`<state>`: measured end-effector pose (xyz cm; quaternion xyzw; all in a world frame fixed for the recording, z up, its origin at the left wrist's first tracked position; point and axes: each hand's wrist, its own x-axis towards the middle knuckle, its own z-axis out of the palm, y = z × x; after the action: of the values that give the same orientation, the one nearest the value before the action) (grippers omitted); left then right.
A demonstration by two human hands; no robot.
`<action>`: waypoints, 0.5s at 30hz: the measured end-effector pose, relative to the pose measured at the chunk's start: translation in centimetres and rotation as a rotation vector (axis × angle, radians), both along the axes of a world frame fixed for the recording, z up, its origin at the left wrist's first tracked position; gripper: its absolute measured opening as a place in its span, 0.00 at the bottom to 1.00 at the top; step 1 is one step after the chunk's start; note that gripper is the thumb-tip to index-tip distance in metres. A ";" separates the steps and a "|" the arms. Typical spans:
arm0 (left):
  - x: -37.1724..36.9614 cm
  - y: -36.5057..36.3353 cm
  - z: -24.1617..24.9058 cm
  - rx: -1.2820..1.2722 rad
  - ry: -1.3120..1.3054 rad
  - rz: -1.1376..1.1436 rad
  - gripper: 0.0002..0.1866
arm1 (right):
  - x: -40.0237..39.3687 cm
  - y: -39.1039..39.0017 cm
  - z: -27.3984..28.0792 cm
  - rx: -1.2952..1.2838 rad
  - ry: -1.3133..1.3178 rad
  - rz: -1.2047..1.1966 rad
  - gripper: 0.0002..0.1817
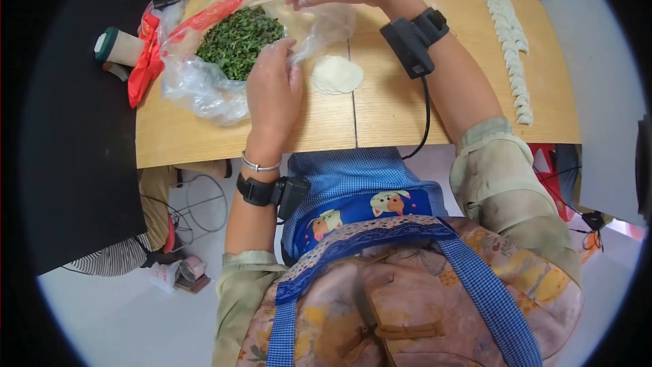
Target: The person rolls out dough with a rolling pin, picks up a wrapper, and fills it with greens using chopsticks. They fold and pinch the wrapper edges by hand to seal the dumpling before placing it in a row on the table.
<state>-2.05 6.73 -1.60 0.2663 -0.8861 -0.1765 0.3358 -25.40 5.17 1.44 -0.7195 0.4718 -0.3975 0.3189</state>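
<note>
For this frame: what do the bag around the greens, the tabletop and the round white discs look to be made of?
The bag looks like thin clear plastic film: glossy, crinkled, see-through to the chopped greens. The tabletop appears to be light wood or wood laminate, matte, with straight grain and a seam. The discs are probably raw dough: pale, soft-edged, floury and dull. The left hand touches the bag.

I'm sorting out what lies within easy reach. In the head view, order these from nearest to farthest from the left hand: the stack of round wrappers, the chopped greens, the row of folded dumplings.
From the left hand:
1. Chopped greens, just beyond it, in the plastic bag.
2. Stack of round wrappers, just to its right; close to the greens' distance.
3. Row of folded dumplings, far right of the table.
</note>
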 end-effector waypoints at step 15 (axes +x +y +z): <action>-1.6 -1.4 -0.6 -0.162 -0.071 -0.058 0.09 | -0.2 0.4 3.6 -0.320 -0.471 -0.109 0.09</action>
<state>-3.64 5.32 -2.22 0.2186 -0.9161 -0.1043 0.3194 -25.59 5.57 5.06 -0.6222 0.3540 -0.6395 0.2803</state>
